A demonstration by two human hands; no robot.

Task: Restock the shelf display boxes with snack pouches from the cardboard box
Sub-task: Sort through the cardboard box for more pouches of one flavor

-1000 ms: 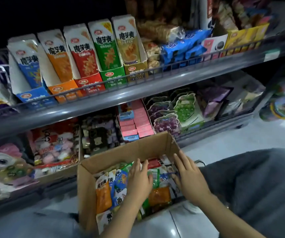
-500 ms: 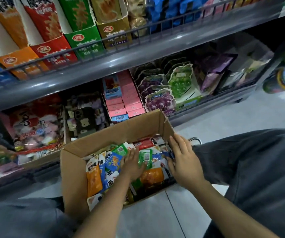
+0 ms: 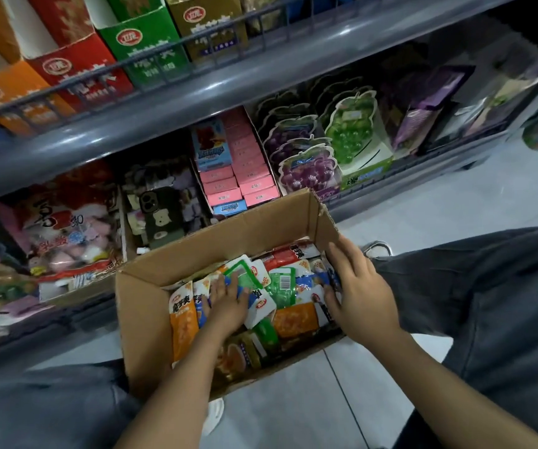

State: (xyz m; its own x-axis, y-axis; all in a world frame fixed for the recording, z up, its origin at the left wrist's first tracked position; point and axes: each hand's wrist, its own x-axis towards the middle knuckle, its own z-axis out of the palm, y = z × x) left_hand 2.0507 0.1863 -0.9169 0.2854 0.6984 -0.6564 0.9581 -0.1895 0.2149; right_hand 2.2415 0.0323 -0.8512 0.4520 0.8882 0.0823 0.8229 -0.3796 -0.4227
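Two hands, left hand (image 3: 227, 304) and right hand (image 3: 363, 294), one cardboard box (image 3: 144, 322), four display boxes (image 3: 151, 43) visible up top.

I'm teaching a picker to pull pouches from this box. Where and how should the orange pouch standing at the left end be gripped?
Pinch the orange pouch by its white top edge, coming from straight above. It stands on end against the cardboard box wall with neighbours pressed alongside, so probably only that top edge is free.
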